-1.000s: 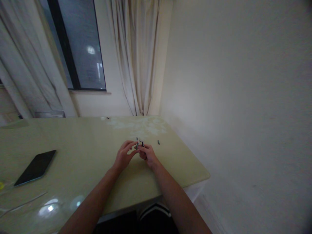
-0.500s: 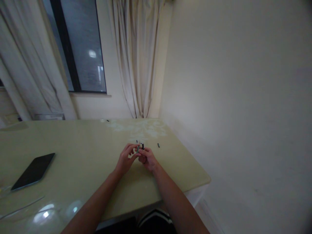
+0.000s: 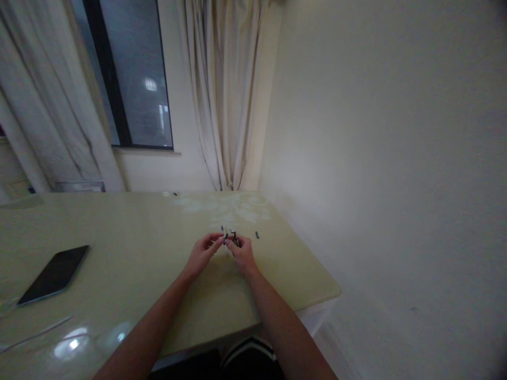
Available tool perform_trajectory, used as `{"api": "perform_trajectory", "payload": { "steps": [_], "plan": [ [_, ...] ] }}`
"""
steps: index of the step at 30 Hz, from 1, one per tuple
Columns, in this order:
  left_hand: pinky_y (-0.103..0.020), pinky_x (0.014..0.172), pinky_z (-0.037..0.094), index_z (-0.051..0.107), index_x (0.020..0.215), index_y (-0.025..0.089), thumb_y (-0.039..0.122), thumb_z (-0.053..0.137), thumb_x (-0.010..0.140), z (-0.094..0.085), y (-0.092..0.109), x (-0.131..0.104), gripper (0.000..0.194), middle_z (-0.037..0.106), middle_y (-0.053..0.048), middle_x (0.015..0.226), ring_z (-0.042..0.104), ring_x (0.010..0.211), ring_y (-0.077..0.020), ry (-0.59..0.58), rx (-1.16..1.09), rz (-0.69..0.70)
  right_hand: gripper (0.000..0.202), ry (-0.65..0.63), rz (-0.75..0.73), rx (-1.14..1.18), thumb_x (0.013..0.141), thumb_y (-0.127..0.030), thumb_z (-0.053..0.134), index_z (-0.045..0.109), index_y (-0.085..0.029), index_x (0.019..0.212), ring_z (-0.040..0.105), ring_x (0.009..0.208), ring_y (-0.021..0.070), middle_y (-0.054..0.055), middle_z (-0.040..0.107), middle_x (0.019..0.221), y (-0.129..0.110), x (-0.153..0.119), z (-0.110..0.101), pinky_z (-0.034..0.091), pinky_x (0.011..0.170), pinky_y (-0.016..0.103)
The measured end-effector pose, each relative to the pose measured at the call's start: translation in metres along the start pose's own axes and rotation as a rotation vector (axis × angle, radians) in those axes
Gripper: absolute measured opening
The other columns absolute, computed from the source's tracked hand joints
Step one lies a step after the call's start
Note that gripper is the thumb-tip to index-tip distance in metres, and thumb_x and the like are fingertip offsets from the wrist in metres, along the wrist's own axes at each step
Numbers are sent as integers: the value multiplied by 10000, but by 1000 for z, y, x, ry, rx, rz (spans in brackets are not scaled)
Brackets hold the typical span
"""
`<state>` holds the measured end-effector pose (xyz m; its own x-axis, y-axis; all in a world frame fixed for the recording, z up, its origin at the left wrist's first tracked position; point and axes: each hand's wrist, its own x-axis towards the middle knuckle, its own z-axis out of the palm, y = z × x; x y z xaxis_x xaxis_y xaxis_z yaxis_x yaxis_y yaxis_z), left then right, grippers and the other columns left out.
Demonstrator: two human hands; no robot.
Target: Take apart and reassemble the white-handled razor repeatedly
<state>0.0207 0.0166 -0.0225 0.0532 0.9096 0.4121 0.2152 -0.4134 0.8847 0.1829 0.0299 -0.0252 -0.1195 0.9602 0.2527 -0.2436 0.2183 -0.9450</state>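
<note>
Over the table (image 3: 158,232), my left hand (image 3: 203,254) and my right hand (image 3: 243,254) meet almost fingertip to fingertip. Between them sits a small dark strip-like piece (image 3: 225,238), pinched by my left thumb and fingers, with the right fingertips touching it. A thin black bent piece (image 3: 235,238) is in the fingers of my right hand. Both are too small to name. Just beyond the fingers lies a tiny dark bit (image 3: 222,228). To the right of my right hand a small dark rectangular piece (image 3: 257,235) rests on the tabletop.
A dark flat tablet (image 3: 55,274) lies on the left, with a thin pale cable (image 3: 39,333) nearer me. Another tiny black piece (image 3: 175,194) is at the table's far edge. Curtains (image 3: 222,95) hang behind; a bare wall (image 3: 376,158) rises on the right.
The small piece between the hands has tilted and shows a shorter side. My right fingers have shifted on the black piece, which now shows more beyond them. The left wrist moved slightly.
</note>
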Motion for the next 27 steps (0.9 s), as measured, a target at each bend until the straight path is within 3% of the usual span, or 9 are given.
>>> {"api": "perform_trajectory", "payload": {
  "steps": [6, 14, 20, 27],
  "plan": [
    [-237, 500, 320, 741, 814, 156, 759, 650, 811, 1, -10, 1, 610, 520, 33, 547, 459, 495, -115, -132, -147, -204, 256, 17, -154, -299, 743, -404, 773, 743, -154, 787, 297, 529, 97, -76, 371, 536, 0, -7, 3, 211, 507, 254],
    [-240, 543, 347, 720, 797, 150, 764, 749, 705, 2, -17, 2, 621, 565, 11, 642, 450, 548, -102, -151, -330, -304, 237, 50, -318, -570, 831, -394, 678, 735, -164, 817, 381, 542, 116, -32, 512, 601, 5, -9, 2, 309, 533, 250],
    [-235, 537, 325, 677, 699, 160, 694, 829, 653, 1, -16, 1, 557, 520, 36, 592, 441, 537, -96, -131, -420, -334, 258, 0, -378, -634, 851, -367, 669, 792, -189, 991, 547, 615, 155, 35, 703, 763, 9, -9, 1, 437, 624, 255],
    [-253, 609, 417, 763, 791, 148, 567, 879, 670, -2, -12, 1, 451, 674, -35, 747, 529, 616, -114, -145, -527, -385, 243, -11, -436, -640, 877, -306, 661, 801, -195, 1042, 661, 689, 183, 61, 773, 851, 8, -10, 0, 512, 704, 274]
  ]
}}
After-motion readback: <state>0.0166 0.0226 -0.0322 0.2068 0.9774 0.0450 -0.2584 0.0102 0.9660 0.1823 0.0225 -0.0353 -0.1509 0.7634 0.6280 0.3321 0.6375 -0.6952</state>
